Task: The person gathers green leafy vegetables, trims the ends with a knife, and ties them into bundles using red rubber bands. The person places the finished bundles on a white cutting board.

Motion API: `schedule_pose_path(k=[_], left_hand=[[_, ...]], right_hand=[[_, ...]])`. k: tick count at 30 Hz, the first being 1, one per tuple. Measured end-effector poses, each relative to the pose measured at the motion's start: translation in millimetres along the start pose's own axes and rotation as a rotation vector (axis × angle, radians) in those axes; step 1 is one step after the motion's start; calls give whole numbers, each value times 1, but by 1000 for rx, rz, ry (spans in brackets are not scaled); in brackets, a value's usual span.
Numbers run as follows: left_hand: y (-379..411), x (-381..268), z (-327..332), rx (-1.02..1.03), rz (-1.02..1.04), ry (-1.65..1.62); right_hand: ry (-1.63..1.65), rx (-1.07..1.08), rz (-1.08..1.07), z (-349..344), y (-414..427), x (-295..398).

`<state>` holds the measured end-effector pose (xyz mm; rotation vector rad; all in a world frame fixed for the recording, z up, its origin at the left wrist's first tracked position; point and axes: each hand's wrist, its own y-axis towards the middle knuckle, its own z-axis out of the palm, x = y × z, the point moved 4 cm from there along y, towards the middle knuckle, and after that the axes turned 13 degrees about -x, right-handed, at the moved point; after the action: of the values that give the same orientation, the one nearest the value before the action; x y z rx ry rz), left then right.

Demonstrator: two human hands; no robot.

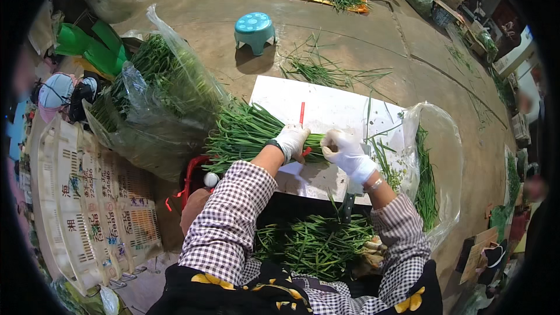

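Observation:
A bundle of long green leafy stalks, likely garlic chives (247,133), lies across a white board (280,92), leaves to the left and pale stems to the right. My left hand (292,142), in a white glove, is closed over the bundle near its stem end. A red strip (302,113) sticks out beyond that hand, and more red shows below it. My right hand (345,153), also gloved, has curled fingers at the stem ends; whether it pinches any stems is hidden. Beside the right wrist lies a knife (348,208), its dark handle over the board's near edge.
A plastic bag of chives (175,70) stands at left above a plastic crate (96,201). Cut greens (315,245) lie below the board. An open clear bag (446,162) adjoins its right side. Beyond are loose stalks (319,70) and a blue stool (254,30).

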<state>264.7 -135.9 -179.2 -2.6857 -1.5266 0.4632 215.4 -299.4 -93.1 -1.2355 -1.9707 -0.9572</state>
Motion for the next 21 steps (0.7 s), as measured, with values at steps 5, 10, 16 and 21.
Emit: schedule_pose_path(k=[5, 10, 16, 21], left_hand=[[-7, 0, 1, -54, -46, -4], [-7, -4, -1, -40, -45, 33], [1, -3, -7, 25, -28, 0], [7, 6, 2, 70, -51, -22]], right_hand=[[743, 513, 409, -24, -72, 56], [-509, 471, -12, 30, -114, 25], [-386, -136, -345, 20, -22, 4], [-597, 1, -546, 47, 4, -27]])
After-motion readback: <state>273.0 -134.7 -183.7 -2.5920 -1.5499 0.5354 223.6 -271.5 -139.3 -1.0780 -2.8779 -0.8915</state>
